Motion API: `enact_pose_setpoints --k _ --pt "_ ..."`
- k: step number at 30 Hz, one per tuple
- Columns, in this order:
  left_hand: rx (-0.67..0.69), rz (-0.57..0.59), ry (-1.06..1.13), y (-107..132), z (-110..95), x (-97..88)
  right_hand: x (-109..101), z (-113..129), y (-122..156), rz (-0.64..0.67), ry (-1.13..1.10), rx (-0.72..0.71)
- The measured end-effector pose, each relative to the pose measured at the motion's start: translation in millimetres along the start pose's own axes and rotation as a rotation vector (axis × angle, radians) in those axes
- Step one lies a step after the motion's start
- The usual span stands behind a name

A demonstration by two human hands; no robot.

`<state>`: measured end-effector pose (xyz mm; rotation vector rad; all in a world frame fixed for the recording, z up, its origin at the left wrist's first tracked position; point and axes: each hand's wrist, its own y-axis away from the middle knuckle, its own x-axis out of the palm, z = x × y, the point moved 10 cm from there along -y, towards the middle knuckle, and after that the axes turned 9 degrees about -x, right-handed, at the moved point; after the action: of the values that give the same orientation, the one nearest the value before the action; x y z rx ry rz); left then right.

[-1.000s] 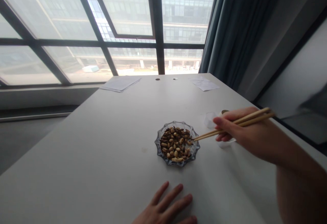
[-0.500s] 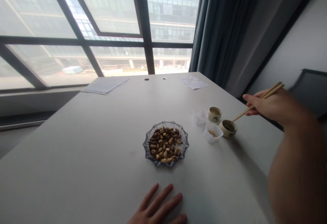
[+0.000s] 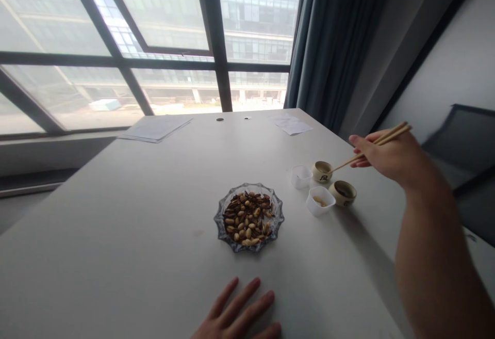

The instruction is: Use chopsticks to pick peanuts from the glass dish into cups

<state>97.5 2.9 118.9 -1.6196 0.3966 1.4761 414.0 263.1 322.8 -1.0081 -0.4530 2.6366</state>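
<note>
Two slender wooden chopsticks (image 3: 346,163) are being held by the right hand (image 3: 386,153), its thumb and fingers bent around them. Their tips are pointing at the rim of a round cream cup with a dark character (image 3: 320,177), right of and beyond the clear scalloped glass bowl (image 3: 221,236); whether they are touching it or pinching something, I cannot tell. The left hand (image 3: 240,313) is resting on the near side of the bowl, fingers spread, holding nothing. If the tips are pressing on the cup's edge, it could perhaps slide or tip; with an uneven grip, a smooth piece could slip out. A plain-rimmed second cream cup (image 3: 342,197) is standing right of the bowl, just beside a translucent plastic box with pale pieces (image 3: 317,209), so a low wrist might be knocking both. Another translucent box (image 3: 300,179) is standing beside the first cup. The bowl is holding brown nuts and dark seeds (image 3: 247,220).
</note>
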Motion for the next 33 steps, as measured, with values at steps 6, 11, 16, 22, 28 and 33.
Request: enact_pose_setpoints --k 6,11,16,22,28,33 --pt "0.009 0.071 -0.051 5 -1 11.5 69 81 58 0.410 -0.313 -0.168" --pt "-0.004 0.061 -0.035 7 -3 12.0 138 107 100 0.735 -0.301 -0.283" --pt "-0.013 0.088 -0.037 6 -3 12.1 166 107 110 0.759 -0.416 -0.226" --pt "-0.022 0.074 -0.038 3 -3 8.6 157 103 106 0.734 -0.394 -0.201" --pt "-0.028 0.079 -0.030 4 -3 10.3 157 106 111 0.782 -0.283 -0.248" --pt "-0.028 0.082 -0.025 5 -3 10.0 159 105 112 0.785 -0.261 -0.222"
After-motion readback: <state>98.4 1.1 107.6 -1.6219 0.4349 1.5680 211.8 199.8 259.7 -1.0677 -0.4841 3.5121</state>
